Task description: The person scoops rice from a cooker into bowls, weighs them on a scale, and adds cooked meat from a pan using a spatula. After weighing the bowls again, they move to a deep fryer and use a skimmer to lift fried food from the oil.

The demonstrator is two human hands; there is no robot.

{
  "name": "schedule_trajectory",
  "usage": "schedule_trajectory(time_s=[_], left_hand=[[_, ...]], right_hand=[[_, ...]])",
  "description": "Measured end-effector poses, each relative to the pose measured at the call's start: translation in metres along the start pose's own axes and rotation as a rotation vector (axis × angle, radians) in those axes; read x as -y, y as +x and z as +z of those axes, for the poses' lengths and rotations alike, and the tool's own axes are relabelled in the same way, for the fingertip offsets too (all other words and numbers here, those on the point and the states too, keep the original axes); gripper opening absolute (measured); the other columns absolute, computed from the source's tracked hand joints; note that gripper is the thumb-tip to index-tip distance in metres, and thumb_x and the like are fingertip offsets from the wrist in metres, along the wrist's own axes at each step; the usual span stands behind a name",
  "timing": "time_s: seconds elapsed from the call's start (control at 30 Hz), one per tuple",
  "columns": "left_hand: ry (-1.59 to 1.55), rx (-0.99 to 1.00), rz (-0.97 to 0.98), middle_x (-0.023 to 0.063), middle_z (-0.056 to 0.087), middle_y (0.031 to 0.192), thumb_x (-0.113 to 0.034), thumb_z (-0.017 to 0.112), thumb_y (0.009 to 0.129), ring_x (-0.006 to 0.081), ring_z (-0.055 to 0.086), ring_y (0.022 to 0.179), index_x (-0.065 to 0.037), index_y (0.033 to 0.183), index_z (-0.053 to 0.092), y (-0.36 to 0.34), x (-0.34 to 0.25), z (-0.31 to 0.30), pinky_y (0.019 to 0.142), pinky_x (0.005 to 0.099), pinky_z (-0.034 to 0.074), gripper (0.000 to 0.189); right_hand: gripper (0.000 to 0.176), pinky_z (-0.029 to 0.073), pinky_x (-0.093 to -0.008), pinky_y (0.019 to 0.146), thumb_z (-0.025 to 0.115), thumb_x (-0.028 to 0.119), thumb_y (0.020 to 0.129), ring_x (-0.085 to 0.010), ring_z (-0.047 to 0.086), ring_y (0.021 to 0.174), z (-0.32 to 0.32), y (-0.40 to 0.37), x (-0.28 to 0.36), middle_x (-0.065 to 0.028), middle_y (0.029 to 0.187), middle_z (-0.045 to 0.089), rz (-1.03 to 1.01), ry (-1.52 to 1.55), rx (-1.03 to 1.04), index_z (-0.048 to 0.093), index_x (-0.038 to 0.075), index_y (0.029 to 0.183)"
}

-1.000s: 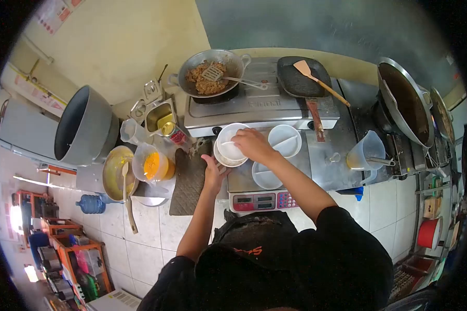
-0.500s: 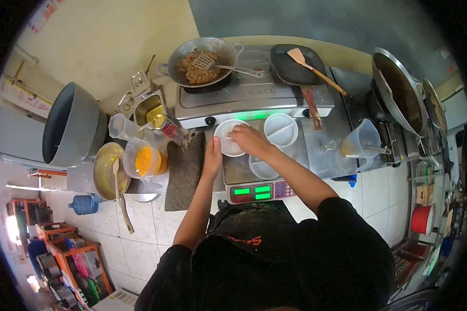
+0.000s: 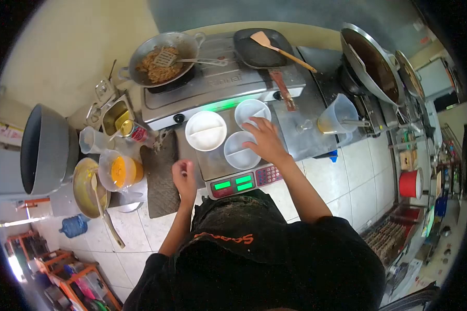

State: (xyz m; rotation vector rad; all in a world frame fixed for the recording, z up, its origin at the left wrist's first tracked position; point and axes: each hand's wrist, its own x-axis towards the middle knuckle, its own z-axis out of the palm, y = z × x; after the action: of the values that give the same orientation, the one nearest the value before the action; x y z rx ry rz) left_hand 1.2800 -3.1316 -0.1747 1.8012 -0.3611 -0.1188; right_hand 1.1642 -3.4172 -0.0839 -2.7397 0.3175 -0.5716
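Three white divided bowls stand on the scale (image 3: pixel 210 173): a left bowl (image 3: pixel 205 140), a back right bowl (image 3: pixel 246 108) and a front bowl (image 3: pixel 236 158). My right hand (image 3: pixel 267 141) is open, its fingers spread over the gap between the back right and front bowls, fingertips right at their rims. Fingers curled in and nothing showing in them, my left hand (image 3: pixel 184 175) hovers by the scale's left edge. Close to it, a dark quilted oven mitt (image 3: pixel 161 181) hangs over the counter edge. The scale's green displays are lit.
Behind the scale is a gas stove (image 3: pixel 220 78) with a wok (image 3: pixel 179 44) of browned food and a square pan (image 3: pixel 249 49). On the left are a jug of orange liquid (image 3: pixel 122 171), a yellowish pan (image 3: pixel 83 194) and a large grey pot (image 3: pixel 46 150). A measuring jug (image 3: pixel 340 114) stands right.
Both hands have left the left bowl. My left hand has drawn back toward me and curled; my right hand has moved right, over the other bowls. The view has shifted.
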Motion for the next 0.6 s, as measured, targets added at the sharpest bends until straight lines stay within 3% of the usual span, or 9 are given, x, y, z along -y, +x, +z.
schedule_trajectory(time_s=[0.03, 0.07, 0.17, 0.27, 0.37, 0.4, 0.5, 0.6], left_hand=[[0.108, 0.114, 0.047, 0.0058, 0.065, 0.099, -0.025, 0.064, 0.097, 0.0162, 0.061, 0.087, -0.006, 0.113, 0.065, -0.011, -0.023, -0.006, 0.076, 0.0310, 0.049, 0.025], [0.216, 0.231, 0.098, 0.0061, 0.065, 0.095, -0.022, 0.066, 0.095, 0.0169, 0.062, 0.084, -0.006, 0.109, 0.067, -0.019, -0.042, -0.010, 0.075, 0.0315, 0.050, 0.021], [0.177, 0.601, 0.193, 0.0101, 0.065, 0.086, -0.019, 0.068, 0.091, 0.0219, 0.063, 0.075, -0.006, 0.106, 0.069, -0.032, -0.067, 0.000, 0.071, 0.0331, 0.051, 0.019], [0.338, 0.884, 0.192, 0.0153, 0.067, 0.090, -0.022, 0.068, 0.091, 0.0292, 0.065, 0.078, -0.009, 0.111, 0.070, -0.029, -0.095, 0.014, 0.072, 0.0382, 0.052, 0.023], [0.353, 0.973, 0.384, 0.0181, 0.067, 0.093, -0.027, 0.065, 0.092, 0.0344, 0.067, 0.083, -0.013, 0.116, 0.070, -0.034, -0.095, 0.046, 0.075, 0.0449, 0.052, 0.028], [0.392, 1.054, 0.334, 0.0193, 0.069, 0.098, -0.032, 0.064, 0.093, 0.0376, 0.067, 0.089, -0.015, 0.123, 0.066, -0.039, -0.100, 0.059, 0.077, 0.0501, 0.051, 0.035], [0.567, 1.340, 0.407, 0.0197, 0.070, 0.098, -0.036, 0.066, 0.091, 0.0380, 0.068, 0.091, -0.018, 0.136, 0.056, -0.051, -0.108, 0.103, 0.077, 0.0505, 0.051, 0.050], [0.632, 1.467, 0.424, 0.0202, 0.070, 0.096, -0.041, 0.067, 0.089, 0.0379, 0.068, 0.092, -0.022, 0.147, 0.042, -0.068, -0.102, 0.137, 0.077, 0.0505, 0.052, 0.066]], right_hand=[[0.048, 0.042, -0.0444, 0.096, 0.077, 0.031, 0.079, -0.0310, 0.060, 0.111, 0.003, 0.004, 0.003, -0.0118, 0.114, 0.066, 0.001, -0.078, -0.002, 0.063, 0.013, 0.121], [0.045, 0.041, -0.0439, 0.096, 0.074, 0.027, 0.080, -0.0295, 0.061, 0.110, 0.012, 0.002, -0.001, -0.0103, 0.110, 0.067, 0.065, -0.122, 0.151, 0.062, 0.015, 0.122], [0.031, 0.040, -0.0447, 0.097, 0.068, 0.018, 0.084, -0.0273, 0.064, 0.105, 0.026, -0.011, -0.019, -0.0083, 0.103, 0.069, 0.060, -0.257, 0.322, 0.064, 0.015, 0.114], [0.025, 0.040, -0.0449, 0.097, 0.063, 0.011, 0.085, -0.0260, 0.066, 0.098, -0.023, -0.045, -0.023, -0.0074, 0.097, 0.069, 0.046, -0.071, 0.193, 0.067, 0.014, 0.109], [0.020, 0.040, -0.0453, 0.098, 0.064, 0.010, 0.083, -0.0269, 0.065, 0.101, -0.080, -0.090, -0.055, -0.0062, 0.097, 0.070, 0.115, 0.098, 0.141, 0.070, 0.013, 0.101], [0.018, 0.040, -0.0453, 0.098, 0.066, 0.010, 0.082, -0.0269, 0.063, 0.103, -0.095, -0.108, -0.073, -0.0063, 0.098, 0.070, 0.133, 0.048, 0.149, 0.071, 0.013, 0.098], [0.013, 0.039, -0.0436, 0.096, 0.068, 0.009, 0.080, -0.0260, 0.062, 0.105, -0.125, -0.148, -0.108, -0.0049, 0.096, 0.070, 0.195, -0.098, 0.217, 0.073, 0.013, 0.092], [0.013, 0.039, -0.0430, 0.096, 0.066, 0.009, 0.080, -0.0236, 0.060, 0.109, -0.119, -0.176, -0.129, -0.0022, 0.098, 0.070, 0.142, -0.186, 0.226, 0.073, 0.013, 0.090]])
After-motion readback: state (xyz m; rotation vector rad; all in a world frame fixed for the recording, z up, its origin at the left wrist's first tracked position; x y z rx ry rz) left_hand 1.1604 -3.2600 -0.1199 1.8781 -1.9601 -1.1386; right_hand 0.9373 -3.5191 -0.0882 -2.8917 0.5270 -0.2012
